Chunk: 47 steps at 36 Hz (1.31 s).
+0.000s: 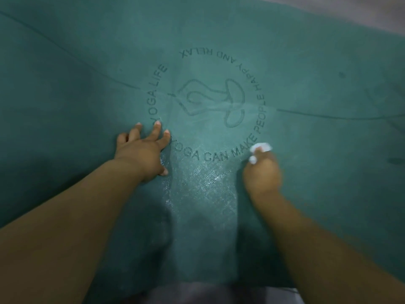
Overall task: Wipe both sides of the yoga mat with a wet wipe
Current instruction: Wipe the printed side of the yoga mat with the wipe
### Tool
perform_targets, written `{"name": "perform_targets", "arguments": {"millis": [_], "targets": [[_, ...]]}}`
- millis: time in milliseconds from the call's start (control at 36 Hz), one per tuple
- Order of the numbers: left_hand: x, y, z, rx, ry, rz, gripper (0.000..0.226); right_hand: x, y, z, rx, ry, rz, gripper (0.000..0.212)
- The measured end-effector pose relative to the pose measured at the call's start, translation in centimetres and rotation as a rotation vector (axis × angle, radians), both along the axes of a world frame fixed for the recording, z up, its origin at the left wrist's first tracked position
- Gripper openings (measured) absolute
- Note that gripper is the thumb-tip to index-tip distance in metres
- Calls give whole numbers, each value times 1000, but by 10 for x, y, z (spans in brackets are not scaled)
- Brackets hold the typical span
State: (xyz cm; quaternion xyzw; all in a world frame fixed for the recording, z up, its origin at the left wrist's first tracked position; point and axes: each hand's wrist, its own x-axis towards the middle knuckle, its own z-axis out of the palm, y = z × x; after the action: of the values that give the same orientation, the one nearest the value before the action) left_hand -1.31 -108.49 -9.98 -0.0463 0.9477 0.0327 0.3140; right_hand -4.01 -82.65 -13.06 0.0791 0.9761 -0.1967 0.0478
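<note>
A teal yoga mat fills almost the whole head view, printed with a round logo and lettering in its middle. My left hand lies flat on the mat with fingers spread, at the lower left of the logo ring. My right hand grips a crumpled white wet wipe and holds it against the mat at the lower right of the ring, blurred by motion. Between my two hands the mat surface glistens wet.
Grey floor shows past the mat's far right edge, and a strip of it at the bottom near me. Thin printed lines run across the mat to the left and right of the logo.
</note>
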Motion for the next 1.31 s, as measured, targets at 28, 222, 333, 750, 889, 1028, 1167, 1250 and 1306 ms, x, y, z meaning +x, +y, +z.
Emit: {"name": "perform_targets", "arguments": {"millis": [28, 222, 333, 750, 889, 1028, 1167, 1250, 1306], "targets": [[0, 0, 0, -2, 1, 0, 95, 18, -18, -2, 27, -41, 124, 32], [1, 2, 2, -25, 8, -2, 93, 99, -58, 8, -38, -75, 1193, 29], [3, 4, 1, -34, 16, -3, 91, 53, -10, 10, 8, 55, 859, 21], [12, 9, 3, -52, 25, -28, 77, 111, -53, 22, -25, -103, 807, 23], [29, 15, 2, -61, 28, -67, 60, 104, -8, 24, 88, -84, 1094, 15], [48, 22, 7, -99, -9, -154, 58, 66, 52, 29, 118, -120, 261, 23], [68, 27, 17, -145, -84, -240, 61, 91, 27, 18, -6, -132, -114, 33], [80, 30, 22, -173, -132, -281, 62, 130, -25, 16, -51, -169, 40, 30], [86, 31, 26, -188, -158, -302, 64, 161, -57, 17, -92, -185, 322, 30]]}}
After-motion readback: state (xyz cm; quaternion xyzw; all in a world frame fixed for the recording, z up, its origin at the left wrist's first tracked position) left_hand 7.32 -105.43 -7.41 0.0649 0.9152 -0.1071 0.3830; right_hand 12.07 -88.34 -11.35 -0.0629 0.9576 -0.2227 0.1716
